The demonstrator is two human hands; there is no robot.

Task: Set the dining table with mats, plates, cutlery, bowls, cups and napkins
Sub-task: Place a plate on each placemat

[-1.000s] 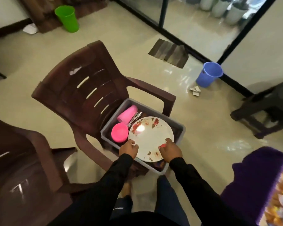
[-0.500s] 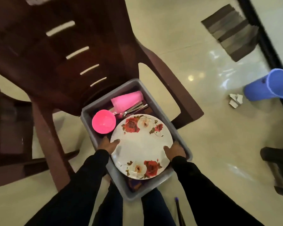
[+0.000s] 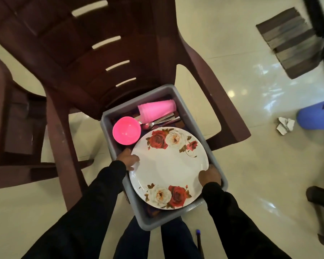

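Note:
A white plate (image 3: 169, 167) with red and white roses lies on top of a grey tub (image 3: 216, 156) that stands on a brown plastic chair (image 3: 108, 58). My left hand (image 3: 128, 158) grips the plate's left rim, thumb on top. My right hand (image 3: 209, 176) grips its right rim, fingers curled under the edge. Behind the plate in the tub lie a pink bowl (image 3: 126, 132), a pink cup (image 3: 156, 111) on its side and some steel cutlery (image 3: 162, 121). A dark cloth shows under the plate at the tub's near end.
A second brown chair (image 3: 11, 116) stands at the left. On the glossy floor to the right are a blue bucket (image 3: 316, 117), crumpled paper (image 3: 285, 125), a grey doormat (image 3: 290, 42) and a dark stool's legs (image 3: 320, 200).
The camera has come closer and tipped down over the tub. Both hands have slid from the plate's near edge out to its left and right rims.

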